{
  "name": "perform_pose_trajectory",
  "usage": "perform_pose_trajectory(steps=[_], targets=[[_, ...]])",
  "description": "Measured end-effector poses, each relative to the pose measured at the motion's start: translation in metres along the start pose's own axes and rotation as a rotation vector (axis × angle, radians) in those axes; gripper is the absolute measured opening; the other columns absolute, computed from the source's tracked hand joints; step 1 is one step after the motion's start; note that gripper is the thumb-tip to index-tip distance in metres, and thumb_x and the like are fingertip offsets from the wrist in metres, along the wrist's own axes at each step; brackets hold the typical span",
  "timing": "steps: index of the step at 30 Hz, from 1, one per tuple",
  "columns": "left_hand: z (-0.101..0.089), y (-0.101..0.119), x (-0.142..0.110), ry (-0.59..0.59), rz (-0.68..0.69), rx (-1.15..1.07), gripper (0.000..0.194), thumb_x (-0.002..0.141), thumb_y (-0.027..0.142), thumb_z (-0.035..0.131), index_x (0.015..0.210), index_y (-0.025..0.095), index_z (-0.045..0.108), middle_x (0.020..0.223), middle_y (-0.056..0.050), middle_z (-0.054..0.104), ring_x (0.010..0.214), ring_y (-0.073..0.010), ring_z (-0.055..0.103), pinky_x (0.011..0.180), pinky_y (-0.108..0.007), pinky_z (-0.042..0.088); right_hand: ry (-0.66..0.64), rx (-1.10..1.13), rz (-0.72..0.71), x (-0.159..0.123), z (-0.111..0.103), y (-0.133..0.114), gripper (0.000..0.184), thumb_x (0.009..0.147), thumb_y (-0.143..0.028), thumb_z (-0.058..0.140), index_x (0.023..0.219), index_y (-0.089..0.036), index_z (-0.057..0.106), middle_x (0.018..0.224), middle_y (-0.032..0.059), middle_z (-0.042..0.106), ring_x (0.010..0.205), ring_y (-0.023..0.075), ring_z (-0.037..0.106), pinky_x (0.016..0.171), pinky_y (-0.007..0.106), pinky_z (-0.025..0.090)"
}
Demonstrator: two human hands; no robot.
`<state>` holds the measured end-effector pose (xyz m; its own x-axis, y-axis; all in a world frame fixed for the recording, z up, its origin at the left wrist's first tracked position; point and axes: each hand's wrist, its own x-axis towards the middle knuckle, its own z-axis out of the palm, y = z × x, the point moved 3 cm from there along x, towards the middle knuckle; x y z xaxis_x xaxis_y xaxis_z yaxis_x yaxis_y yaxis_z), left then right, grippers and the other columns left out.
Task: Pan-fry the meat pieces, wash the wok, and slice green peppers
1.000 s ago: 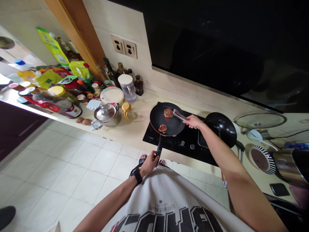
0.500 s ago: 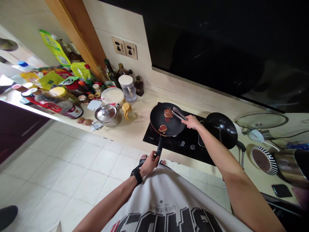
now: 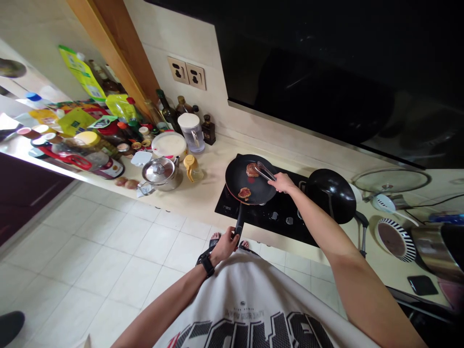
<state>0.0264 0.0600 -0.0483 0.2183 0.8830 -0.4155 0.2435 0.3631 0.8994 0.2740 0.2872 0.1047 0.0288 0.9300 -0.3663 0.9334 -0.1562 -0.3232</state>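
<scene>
In the head view, my left hand (image 3: 224, 245) is gripping the pan handle (image 3: 239, 216) with clamped fingers, and my right hand (image 3: 282, 182) is clamping its fingers on the tongs (image 3: 268, 171). Their tips are resting at the right edge of the far meat piece (image 3: 251, 169) in the frying pan (image 3: 263, 194); whether they are pinching, I cannot tell. I am seemingly handling that piece, the next move probably calling for a steady pan and measured squeeze.
</scene>
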Motion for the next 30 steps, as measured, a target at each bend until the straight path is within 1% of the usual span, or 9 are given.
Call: perform_pose_trajectory(steps=[7,10,13,16,19,22,24,27,30], targets=[[-0.001,-0.001,0.0,0.006,-0.015,0.015,0.044,0.092,0.054,0.052,0.115,0.017,0.051,0.068,0.003,0.059,0.056,-0.0163,0.06,0.059,-0.03,0.048,0.022,0.053,0.005,-0.005,-0.003,0.004,0.028,0.089,-0.041,0.07,0.098,-0.015,0.072,0.055,0.0015,0.064,0.042,0.0133,0.058,0.045,0.022,0.044],[-0.008,0.01,-0.003,0.151,0.078,0.063,0.045,0.091,0.054,0.056,0.115,0.016,0.055,0.092,-0.008,0.066,0.075,-0.0191,0.065,0.069,-0.034,0.053,0.141,0.189,-0.053,-0.024,0.005,0.003,0.03,0.088,-0.044,0.07,0.099,-0.015,0.07,0.059,0.0013,0.065,0.047,0.014,0.059,0.049,0.023,0.045],[-0.014,0.033,-0.009,0.277,0.218,-0.015,0.044,0.093,0.057,0.055,0.116,0.019,0.057,0.123,-0.014,0.06,0.102,-0.0229,0.065,0.082,-0.039,0.057,0.229,0.418,-0.183,-0.064,0.037,-0.012,0.037,0.089,-0.053,0.066,0.102,-0.017,0.068,0.067,0.0006,0.066,0.056,0.0157,0.062,0.057,0.026,0.049],[-0.011,0.06,-0.015,0.144,0.277,-0.254,0.045,0.098,0.058,0.048,0.124,0.022,0.055,0.132,-0.013,0.057,0.112,-0.0231,0.063,0.087,-0.039,0.058,0.151,0.678,-0.351,-0.112,0.087,-0.046,0.042,0.09,-0.057,0.062,0.108,-0.02,0.066,0.084,0.002,0.07,0.074,0.0179,0.066,0.07,0.029,0.053],[-0.011,0.08,-0.022,0.072,0.357,-0.397,0.048,0.099,0.06,0.047,0.13,0.024,0.05,0.131,-0.011,0.058,0.11,-0.0206,0.062,0.087,-0.035,0.057,0.099,0.863,-0.371,-0.147,0.13,-0.082,0.044,0.092,-0.061,0.058,0.111,-0.021,0.063,0.099,0.0048,0.069,0.086,0.02,0.066,0.079,0.033,0.054],[-0.016,0.086,-0.03,0.125,0.413,-0.352,0.045,0.097,0.059,0.053,0.121,0.021,0.055,0.109,-0.007,0.065,0.091,-0.0164,0.062,0.079,-0.029,0.055,0.141,0.915,-0.385,-0.162,0.149,-0.098,0.045,0.098,-0.061,0.049,0.113,-0.022,0.064,0.107,0.007,0.067,0.102,0.0223,0.063,0.094,0.038,0.05],[-0.021,0.085,-0.035,0.131,0.416,-0.295,0.041,0.098,0.056,0.054,0.114,0.019,0.058,0.097,-0.004,0.064,0.079,-0.0139,0.059,0.073,-0.028,0.053,0.127,0.943,-0.433,-0.16,0.151,-0.087,0.048,0.1,-0.061,0.043,0.121,-0.023,0.064,0.113,0.0077,0.066,0.104,0.0218,0.064,0.095,0.038,0.051],[-0.03,0.08,-0.041,0.138,0.395,-0.258,0.041,0.099,0.054,0.053,0.12,0.019,0.058,0.098,-0.005,0.064,0.079,-0.0141,0.059,0.072,-0.028,0.052,0.197,0.891,-0.4,-0.141,0.146,-0.029,0.046,0.099,-0.058,0.047,0.124,-0.023,0.065,0.113,0.0087,0.067,0.086,0.019,0.067,0.08,0.034,0.055],[-0.04,0.072,-0.043,0.204,0.366,-0.229,0.043,0.098,0.056,0.054,0.121,0.02,0.058,0.101,-0.006,0.065,0.083,-0.0154,0.061,0.074,-0.029,0.052,0.414,0.425,-0.163,-0.11,0.143,0.052,0.032,0.099,-0.038,0.053,0.117,-0.017,0.068,0.106,0.0116,0.067,0.09,0.0218,0.065,0.086,0.035,0.052]])
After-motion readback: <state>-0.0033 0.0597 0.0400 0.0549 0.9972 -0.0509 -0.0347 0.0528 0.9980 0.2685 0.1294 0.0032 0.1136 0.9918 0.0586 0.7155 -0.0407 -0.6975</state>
